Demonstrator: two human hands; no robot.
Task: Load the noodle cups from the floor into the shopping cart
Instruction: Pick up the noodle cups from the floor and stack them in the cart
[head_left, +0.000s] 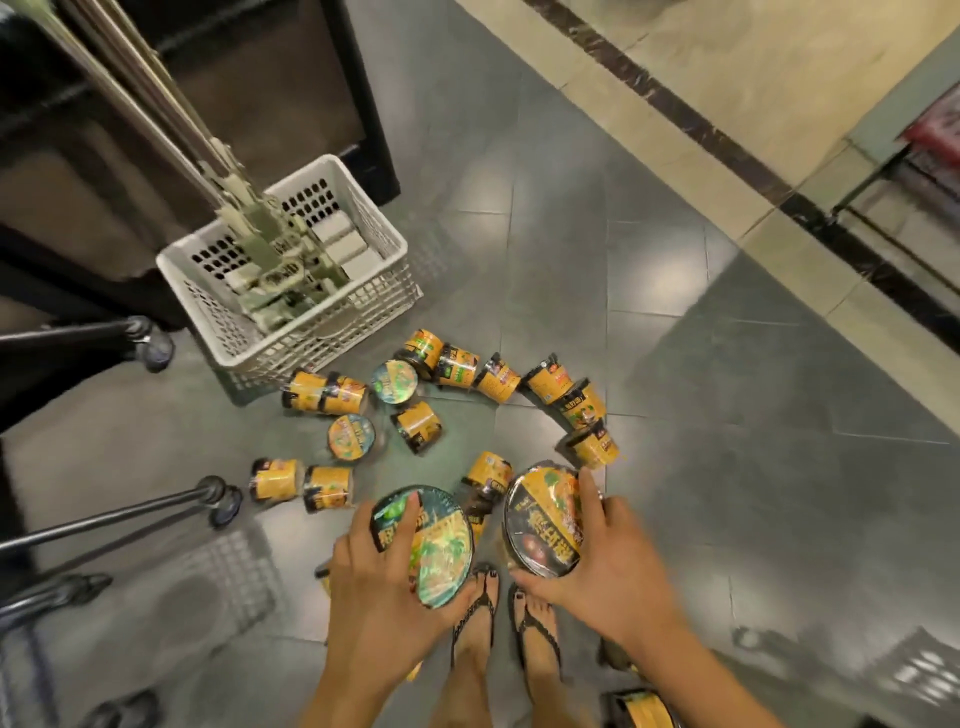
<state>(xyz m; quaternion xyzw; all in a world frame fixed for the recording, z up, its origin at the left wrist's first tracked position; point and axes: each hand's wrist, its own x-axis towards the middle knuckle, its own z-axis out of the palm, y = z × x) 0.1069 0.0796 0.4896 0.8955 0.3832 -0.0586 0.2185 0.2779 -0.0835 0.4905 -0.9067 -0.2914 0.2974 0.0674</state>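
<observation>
Several yellow-and-black noodle cups (415, 427) lie scattered on the grey tile floor, most on their sides. My left hand (371, 577) grips a noodle cup with a green-printed lid (439, 545) above the floor. My right hand (597, 556) grips another noodle cup with a dark lid (540, 519) beside it. The shopping cart's dark metal frame (109, 517) and a caster wheel (226, 504) show at the left edge; its basket is mostly out of view.
A white plastic crate (291, 322) holding mop heads with long handles stands behind the cups. A black shelf base (363, 104) rises at the back. My sandalled feet (501, 629) stand just below the held cups. One more cup (639, 709) lies by the bottom edge.
</observation>
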